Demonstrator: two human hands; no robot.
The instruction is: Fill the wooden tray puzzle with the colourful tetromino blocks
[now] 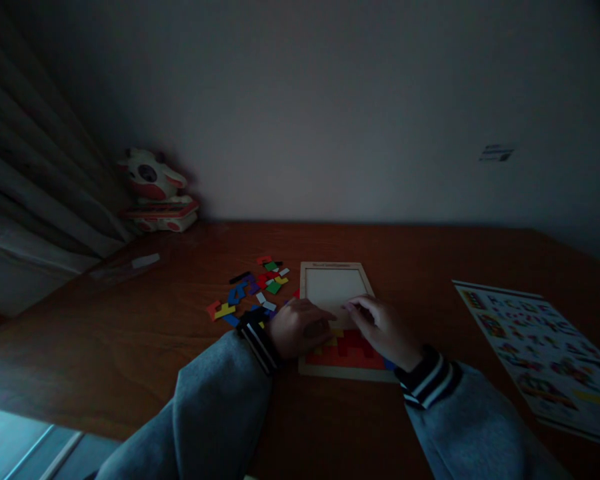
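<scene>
Apparently, one wooden tray (330,285) is lying on the tabletop (165,293), with red pieces (353,347) covering much of its near end. The left hand (300,328) is hanging over its left side, fingers loosely bent; the right hand (385,330) is holding thumb and forefinger close together, and I cannot tell whether either is gripping anything. Loose pieces (225,311) are crowding left of the tray, too jumbled to count fully; at least two green and three white ones are showing. They are probably behaving as light, stiff, slightly slippery bits, calling for a fingertip pinch at the edges. One printed sheet (535,347) is lying rightward.
</scene>
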